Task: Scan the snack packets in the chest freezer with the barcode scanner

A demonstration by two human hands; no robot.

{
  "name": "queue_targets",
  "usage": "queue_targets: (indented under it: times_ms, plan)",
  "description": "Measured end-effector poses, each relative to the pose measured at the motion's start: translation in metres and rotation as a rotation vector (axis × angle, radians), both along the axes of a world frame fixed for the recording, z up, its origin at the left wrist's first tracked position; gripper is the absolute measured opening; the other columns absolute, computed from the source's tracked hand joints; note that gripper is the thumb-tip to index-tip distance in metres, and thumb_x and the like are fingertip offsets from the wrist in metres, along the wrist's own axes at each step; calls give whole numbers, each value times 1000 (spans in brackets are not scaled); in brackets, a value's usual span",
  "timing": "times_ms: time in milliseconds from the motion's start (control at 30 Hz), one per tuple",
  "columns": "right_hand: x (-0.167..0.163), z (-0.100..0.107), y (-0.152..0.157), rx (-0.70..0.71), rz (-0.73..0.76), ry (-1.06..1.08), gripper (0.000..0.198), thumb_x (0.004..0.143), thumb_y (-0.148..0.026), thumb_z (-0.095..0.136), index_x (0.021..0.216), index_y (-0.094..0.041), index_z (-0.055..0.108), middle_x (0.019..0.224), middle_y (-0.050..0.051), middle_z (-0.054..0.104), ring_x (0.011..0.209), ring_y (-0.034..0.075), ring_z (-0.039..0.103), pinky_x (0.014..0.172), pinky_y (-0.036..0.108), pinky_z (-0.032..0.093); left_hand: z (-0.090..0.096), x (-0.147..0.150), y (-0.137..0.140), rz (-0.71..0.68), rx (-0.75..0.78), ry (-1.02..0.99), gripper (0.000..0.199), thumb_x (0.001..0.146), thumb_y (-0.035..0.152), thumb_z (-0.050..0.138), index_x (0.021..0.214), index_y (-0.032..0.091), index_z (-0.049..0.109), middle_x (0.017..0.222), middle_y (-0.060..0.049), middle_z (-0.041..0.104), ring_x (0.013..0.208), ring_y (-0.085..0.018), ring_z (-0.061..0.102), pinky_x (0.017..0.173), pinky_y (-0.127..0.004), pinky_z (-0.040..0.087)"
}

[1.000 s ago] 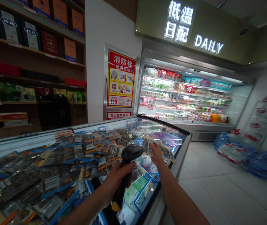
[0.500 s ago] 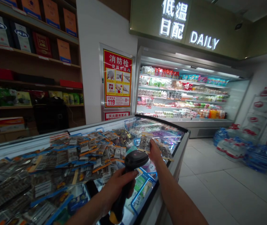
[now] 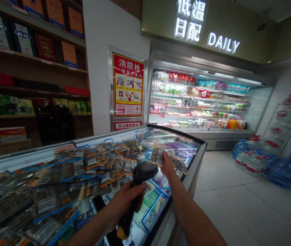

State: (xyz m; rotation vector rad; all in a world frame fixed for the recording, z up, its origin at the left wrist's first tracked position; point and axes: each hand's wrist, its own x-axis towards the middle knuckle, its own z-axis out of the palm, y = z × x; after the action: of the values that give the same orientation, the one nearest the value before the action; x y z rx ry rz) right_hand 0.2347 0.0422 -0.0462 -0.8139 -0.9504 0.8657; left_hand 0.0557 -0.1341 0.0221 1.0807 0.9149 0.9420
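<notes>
My left hand [image 3: 128, 201] is wrapped round the handle of a black barcode scanner [image 3: 144, 171] with a yellow butt end. The scanner's head points up and to the right, towards the other hand. Between its fingers my right hand [image 3: 168, 164] grips a small clear food packet [image 3: 157, 154] with a printed label, held over the freezer's glass top. Just right of that hand, another packet [image 3: 179, 165] lies on the glass. Many similar packets [image 3: 91, 167] with orange and blue edges are spread in a heap across the left of the freezer top.
The chest freezer [image 3: 199, 157] has a raised frame and shows goods under its glass. A lit dairy cooler [image 3: 199, 102] stands behind. Water bottles [image 3: 252, 164] sit on the floor at right. Shelves [image 3: 32, 61] with boxes line the left.
My left hand and the barcode scanner have shifted slightly left and down. My right hand still holds the packet, almost in the same place.
</notes>
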Motion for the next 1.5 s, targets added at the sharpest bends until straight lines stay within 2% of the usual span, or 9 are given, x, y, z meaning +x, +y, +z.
queue_targets:
  times_ms: [200,400,633,700,867,1067,1233,1400,1500]
  plan:
    - [15,3,2,-161,-45,101,35,61,-36,54,90,-18,57,83,3,65,75,16,60,68,29,47,6,-9,5,58,-4,-21,30,64,42,61,62,14,51,51,3,49,42,-5,43,44,-19,31]
    - [63,8,2,-241,-280,-277,39,61,-29,48,96,-15,59,75,4,66,67,18,60,59,29,46,7,-19,9,99,19,-68,30,63,42,62,69,14,52,54,2,52,44,-6,45,44,-19,34]
    - [61,40,-14,-289,-566,-819,41,66,-23,46,104,-11,57,107,13,58,100,24,52,83,36,39,6,-28,15,147,11,-125,29,63,40,63,72,13,55,53,2,53,44,-6,46,43,-18,35]
    - [42,46,-25,-290,-481,-948,37,69,-24,47,101,-11,59,104,13,60,98,23,53,82,34,39,6,-30,17,162,14,-130,30,62,40,64,72,13,56,53,2,53,44,-6,46,43,-18,35]
    - [-13,44,-72,-313,-2,-1264,39,66,-51,53,71,-15,67,72,6,65,76,22,58,67,28,40,4,-33,20,179,35,-151,33,62,41,64,76,12,57,52,3,52,43,-6,46,43,-18,35]
    - [-33,32,-111,-360,-34,-1573,58,46,-67,59,74,-17,64,90,12,60,91,30,50,73,37,35,6,-28,23,185,69,-131,34,62,42,62,77,12,58,50,3,52,42,-7,46,42,-18,33]
    - [-27,22,-104,-362,18,-1353,46,45,-44,71,80,-17,58,87,8,59,84,24,52,69,33,37,5,-22,23,180,71,-158,30,61,41,63,70,13,56,52,3,53,42,-6,46,44,-19,34]
    - [-16,35,-91,-392,221,-607,28,53,-26,65,76,-17,53,60,-2,56,54,12,52,53,26,40,0,-21,24,179,57,-173,30,60,40,64,71,13,56,53,3,52,45,-7,46,45,-20,35]
    - [-8,44,-76,-364,166,-211,22,54,-27,63,71,-17,53,61,-2,56,53,10,51,51,24,41,-1,-21,24,159,82,-166,30,62,40,63,73,13,57,52,3,52,45,-7,46,45,-20,35]
